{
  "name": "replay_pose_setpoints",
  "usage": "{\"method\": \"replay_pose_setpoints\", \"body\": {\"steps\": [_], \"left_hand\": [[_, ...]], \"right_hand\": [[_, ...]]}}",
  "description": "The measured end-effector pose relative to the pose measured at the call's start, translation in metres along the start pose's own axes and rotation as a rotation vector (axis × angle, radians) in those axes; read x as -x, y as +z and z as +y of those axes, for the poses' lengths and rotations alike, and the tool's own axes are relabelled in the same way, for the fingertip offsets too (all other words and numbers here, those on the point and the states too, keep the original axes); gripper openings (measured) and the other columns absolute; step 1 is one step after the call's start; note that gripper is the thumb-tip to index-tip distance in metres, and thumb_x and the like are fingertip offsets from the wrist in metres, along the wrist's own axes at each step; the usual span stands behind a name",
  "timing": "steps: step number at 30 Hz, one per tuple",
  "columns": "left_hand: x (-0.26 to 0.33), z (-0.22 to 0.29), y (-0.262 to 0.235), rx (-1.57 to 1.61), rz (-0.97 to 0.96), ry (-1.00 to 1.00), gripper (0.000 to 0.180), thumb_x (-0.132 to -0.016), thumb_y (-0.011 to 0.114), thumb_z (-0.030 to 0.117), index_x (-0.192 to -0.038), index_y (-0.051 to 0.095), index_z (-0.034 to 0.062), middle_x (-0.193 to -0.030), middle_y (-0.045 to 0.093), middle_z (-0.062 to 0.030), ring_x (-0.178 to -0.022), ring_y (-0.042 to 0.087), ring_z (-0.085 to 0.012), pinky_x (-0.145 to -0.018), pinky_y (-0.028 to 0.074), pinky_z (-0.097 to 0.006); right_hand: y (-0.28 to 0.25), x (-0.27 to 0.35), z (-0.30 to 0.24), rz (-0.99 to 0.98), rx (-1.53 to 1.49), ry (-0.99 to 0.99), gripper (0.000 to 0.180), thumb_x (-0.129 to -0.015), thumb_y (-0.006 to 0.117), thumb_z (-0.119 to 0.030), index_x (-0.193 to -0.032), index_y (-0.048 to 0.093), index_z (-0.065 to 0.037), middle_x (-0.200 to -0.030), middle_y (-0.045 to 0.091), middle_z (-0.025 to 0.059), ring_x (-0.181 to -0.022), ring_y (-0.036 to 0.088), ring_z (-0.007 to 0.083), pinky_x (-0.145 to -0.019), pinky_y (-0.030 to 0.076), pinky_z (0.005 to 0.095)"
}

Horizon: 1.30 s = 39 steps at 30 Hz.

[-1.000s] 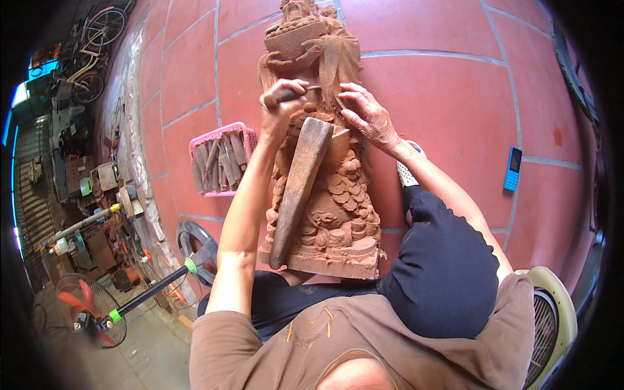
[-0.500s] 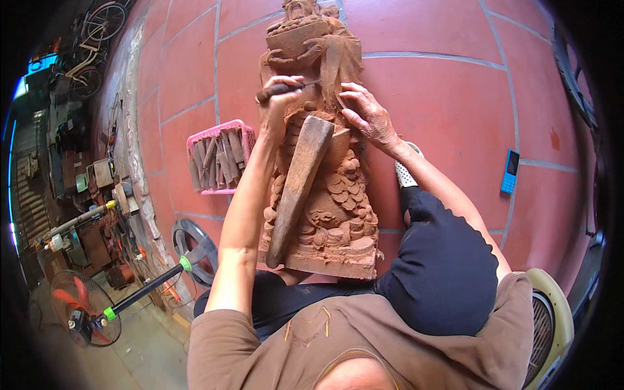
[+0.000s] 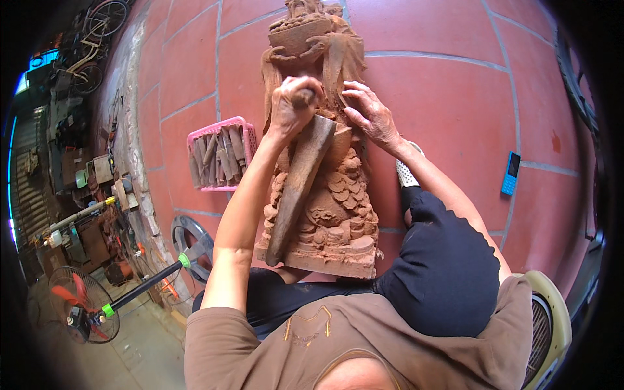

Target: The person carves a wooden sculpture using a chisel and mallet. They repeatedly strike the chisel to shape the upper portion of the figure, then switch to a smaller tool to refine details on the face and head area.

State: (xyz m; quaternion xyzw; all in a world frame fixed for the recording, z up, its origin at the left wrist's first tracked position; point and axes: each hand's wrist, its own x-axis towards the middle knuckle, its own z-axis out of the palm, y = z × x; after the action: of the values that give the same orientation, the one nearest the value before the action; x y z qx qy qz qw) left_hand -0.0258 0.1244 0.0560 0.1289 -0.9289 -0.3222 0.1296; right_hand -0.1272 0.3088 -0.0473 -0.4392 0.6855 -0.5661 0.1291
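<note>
On the red tile floor, a carved wooden statue [image 3: 325, 162] lies against the person's legs.
Left hand [image 3: 294, 104] is clenched around a wooden mallet [image 3: 299, 185] resting along the carving; right hand [image 3: 369, 116] presses fingertips on the statue, any tool beneath them too small to make out. Pink basket [image 3: 219, 155] of chisels sits just left.

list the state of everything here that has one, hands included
left hand: closed in a grip on the wooden mallet
right hand: fingers resting on the carving, holding a thin tool, hard to make out
wooden mallet: held, its long body lying along the carving
wooden carving: lying on the floor, propped against the person's legs
pink basket: on the floor, full of tools
blue phone: flat on the tiles
fan: blades look still
</note>
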Motion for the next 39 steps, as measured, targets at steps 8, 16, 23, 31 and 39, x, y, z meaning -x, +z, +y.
{"method": "replay_pose_setpoints", "body": {"steps": [8,16,23,31,39], "left_hand": [[-0.022,-0.015,-0.012,0.127,0.074,-0.055,0.016,-0.074,0.070,-0.001,-0.084,0.071,0.0117,-0.088,0.073,-0.0045,-0.087,0.068,-0.0209,-0.080,0.054,-0.032],[-0.008,0.000,-0.018,0.020,-0.139,0.070,0.020,-0.072,0.069,-0.003,-0.085,0.070,0.0111,-0.086,0.073,-0.0025,-0.083,0.067,-0.0196,-0.078,0.054,-0.033],[-0.024,-0.017,-0.012,0.037,0.040,0.032,0.021,-0.072,0.069,-0.002,-0.086,0.072,0.0121,-0.084,0.073,-0.0027,-0.079,0.068,-0.0191,-0.075,0.054,-0.033],[-0.005,-0.003,-0.024,0.276,-0.323,-0.273,0.023,-0.076,0.067,-0.014,-0.091,0.070,0.0036,-0.092,0.072,0.0019,-0.093,0.062,-0.0060,-0.082,0.053,-0.023],[-0.008,0.009,-0.010,-0.249,-0.089,0.040,0.022,-0.073,0.073,-0.001,-0.092,0.073,0.0089,-0.090,0.074,-0.0011,-0.089,0.067,-0.0070,-0.076,0.052,-0.022]], "right_hand": [[0.003,0.000,-0.002,-0.006,-0.005,-0.014,0.035,-0.094,0.065,-0.024,-0.125,0.059,-0.009,-0.143,0.052,0.0082,-0.135,0.048,0.0297,-0.108,0.045,0.0410],[-0.001,-0.001,-0.001,-0.003,0.000,0.001,0.035,-0.095,0.065,-0.024,-0.125,0.058,-0.009,-0.143,0.052,0.0087,-0.135,0.048,0.0301,-0.109,0.044,0.0409],[0.004,-0.002,-0.003,-0.004,-0.016,-0.018,0.035,-0.094,0.065,-0.024,-0.125,0.059,-0.009,-0.143,0.052,0.0083,-0.134,0.049,0.0293,-0.109,0.044,0.0403],[0.000,0.001,0.000,0.018,0.012,-0.004,0.035,-0.094,0.066,-0.024,-0.125,0.059,-0.010,-0.142,0.053,0.0074,-0.135,0.049,0.0283,-0.108,0.044,0.0399],[0.000,-0.002,-0.001,-0.011,0.009,0.001,0.034,-0.094,0.065,-0.024,-0.124,0.059,-0.010,-0.143,0.052,0.0072,-0.135,0.049,0.0288,-0.107,0.045,0.0405]]}}
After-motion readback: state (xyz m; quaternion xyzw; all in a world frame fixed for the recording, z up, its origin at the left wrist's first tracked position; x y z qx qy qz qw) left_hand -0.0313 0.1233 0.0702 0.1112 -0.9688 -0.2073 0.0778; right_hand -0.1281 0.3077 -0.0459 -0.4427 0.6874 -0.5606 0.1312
